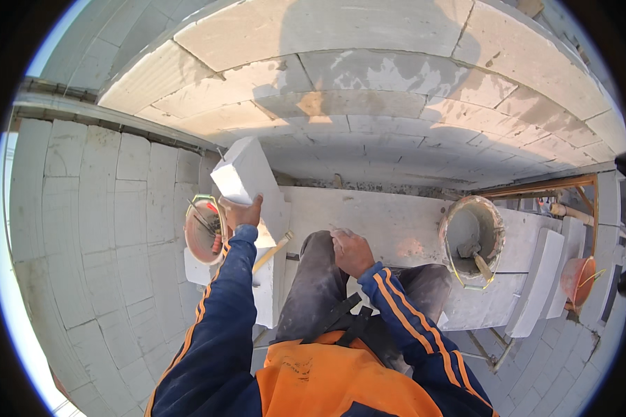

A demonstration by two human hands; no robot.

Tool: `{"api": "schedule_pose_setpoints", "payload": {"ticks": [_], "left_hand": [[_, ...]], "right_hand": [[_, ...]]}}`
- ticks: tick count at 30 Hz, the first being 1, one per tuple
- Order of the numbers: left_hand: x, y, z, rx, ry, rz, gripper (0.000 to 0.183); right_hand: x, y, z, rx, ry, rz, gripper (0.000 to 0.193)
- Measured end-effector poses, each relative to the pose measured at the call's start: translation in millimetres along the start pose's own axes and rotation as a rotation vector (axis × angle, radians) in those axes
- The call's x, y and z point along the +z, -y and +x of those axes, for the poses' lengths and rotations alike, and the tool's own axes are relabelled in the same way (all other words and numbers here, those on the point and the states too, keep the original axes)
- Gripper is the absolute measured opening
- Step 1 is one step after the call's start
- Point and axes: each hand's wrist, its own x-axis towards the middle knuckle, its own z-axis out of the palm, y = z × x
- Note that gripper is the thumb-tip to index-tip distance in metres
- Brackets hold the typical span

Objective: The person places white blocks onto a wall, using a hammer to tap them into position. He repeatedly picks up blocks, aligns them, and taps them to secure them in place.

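A view looking down on a person in an orange top with navy sleeves, working among pale blocks. The left hand [241, 212] reaches forward, its fingers and thumb spread across the near end of a white block [247, 170], grasping it. This block is tilted, at left of centre, close to the foot of a long block wall [382, 24] that curves across the top of the view. More white blocks lie just beneath and beside it.

The right hand [353, 253] rests at the person's left knee [316, 254], fingers loosely bent; their undersides are hidden, so whether they hold anything cannot be told.

Just left of the block sits a pink bucket [195, 251] with several tools in it, one red-handled. A pale wooden handle [274, 251] slants beside the left forearm. Beyond the knees stretches a pale platform [375, 215]. To the right, a grey bucket [497, 222] contains a trowel [481, 265] with a wooden grip. Further right, long white slabs [535, 281] lean near a red bucket [576, 281]. Sunlight falls on the wall, crossed by a large shadow [375, 62].
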Motion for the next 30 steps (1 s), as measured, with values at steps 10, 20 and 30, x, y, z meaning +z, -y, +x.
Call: {"api": "schedule_pose_setpoints", "payload": {"ticks": [10,20,30], "left_hand": [[-98.2,-145.4,-137.4,-0.442,0.407,-0.274,0.103],[-285.7,-210.6,-223.4,-0.560,0.850,-0.508,0.087],[-248.2,-183.6,-158.4,-1.162,1.056,-1.165,0.098]], "right_hand": [[-123.9,176.5,21.6,0.122,0.070,-0.430,0.098],[-218.0,395.8,21.1,0.291,0.322,-0.837,0.101],[-268.6,461.9,105.4,0.404,0.051,-0.362,0.091]]}}
